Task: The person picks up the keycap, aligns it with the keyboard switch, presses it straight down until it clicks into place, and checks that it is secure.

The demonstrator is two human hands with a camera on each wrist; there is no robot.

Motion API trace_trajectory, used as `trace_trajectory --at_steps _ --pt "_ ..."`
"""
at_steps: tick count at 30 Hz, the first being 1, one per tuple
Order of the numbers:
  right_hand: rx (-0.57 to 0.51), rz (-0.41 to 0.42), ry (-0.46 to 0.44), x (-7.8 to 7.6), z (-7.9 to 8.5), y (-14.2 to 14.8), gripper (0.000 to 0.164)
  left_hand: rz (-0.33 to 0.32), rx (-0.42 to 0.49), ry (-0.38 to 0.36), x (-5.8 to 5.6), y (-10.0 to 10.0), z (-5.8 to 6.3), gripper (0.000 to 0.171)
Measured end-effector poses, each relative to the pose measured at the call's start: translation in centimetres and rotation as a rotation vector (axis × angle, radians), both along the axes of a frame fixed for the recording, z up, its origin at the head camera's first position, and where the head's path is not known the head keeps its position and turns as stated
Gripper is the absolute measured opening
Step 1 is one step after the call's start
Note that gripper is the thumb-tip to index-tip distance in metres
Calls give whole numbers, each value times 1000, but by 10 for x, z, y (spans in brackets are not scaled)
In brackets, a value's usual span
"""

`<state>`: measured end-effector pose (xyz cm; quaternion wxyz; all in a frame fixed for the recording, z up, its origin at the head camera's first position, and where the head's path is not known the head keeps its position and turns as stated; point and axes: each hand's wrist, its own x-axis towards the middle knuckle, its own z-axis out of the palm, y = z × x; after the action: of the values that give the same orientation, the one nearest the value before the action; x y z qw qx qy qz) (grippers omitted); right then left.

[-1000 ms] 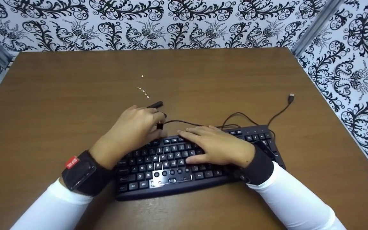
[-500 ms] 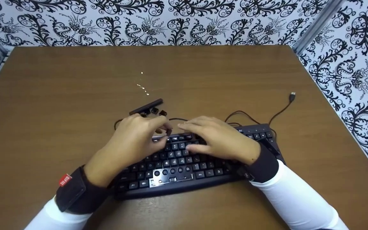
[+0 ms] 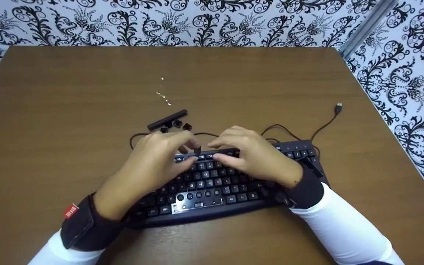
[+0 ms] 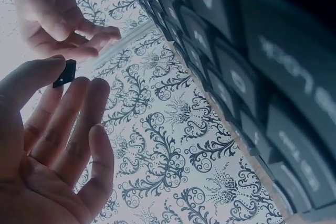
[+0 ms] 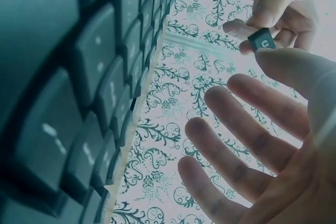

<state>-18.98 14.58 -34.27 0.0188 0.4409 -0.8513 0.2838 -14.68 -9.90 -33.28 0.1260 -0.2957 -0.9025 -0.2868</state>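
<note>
A small black keycap (image 3: 197, 151) is pinched between the thumb and index finger of my left hand (image 3: 149, 158), over the top edge of the black keyboard (image 3: 204, 219). In the right wrist view the keycap (image 5: 261, 39) shows a pale character on its face. My right hand (image 3: 260, 156) hovers across the keyboard's upper middle, fingers spread and loosely bent, its thumb tip near the pinched keycap. Near the keyboard's front edge, a strip of bare round key posts (image 3: 198, 195) lies exposed. The left wrist view shows the left hand's (image 4: 58, 145) other fingers loosely extended.
Beyond the left hand, a long black space bar (image 3: 167, 120) lies on the wooden table (image 3: 256, 84) beside several loose keycaps (image 3: 177, 123). The keyboard's cable (image 3: 280, 126) loops behind it, ending in a USB plug (image 3: 338, 108) at right. Small pale bits (image 3: 164, 97) lie farther back. Patterned walls (image 3: 230, 22) border the table.
My left hand has moved right from beside the loose keycaps, bringing one keycap over the keyboard's top row. The right hand has lifted slightly, its thumb drawn up toward the top row.
</note>
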Motion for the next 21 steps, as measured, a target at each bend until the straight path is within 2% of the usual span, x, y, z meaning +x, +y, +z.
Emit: trace_trajectory --at_steps 7,13,16,21 --pt "-17 -3 -17 -2 -1 0 25 -1 -27 -3 1 -1 2 21" --pt "136 -65 -48 -4 -3 1 28 26 -96 -133 0 -3 1 21" --pt "213 -74 -68 -3 -3 2 32 15 -122 -194 1 -3 -1 22" --pt "298 -63 -85 -2 -5 3 41 -7 -174 -201 1 -5 -6 24"
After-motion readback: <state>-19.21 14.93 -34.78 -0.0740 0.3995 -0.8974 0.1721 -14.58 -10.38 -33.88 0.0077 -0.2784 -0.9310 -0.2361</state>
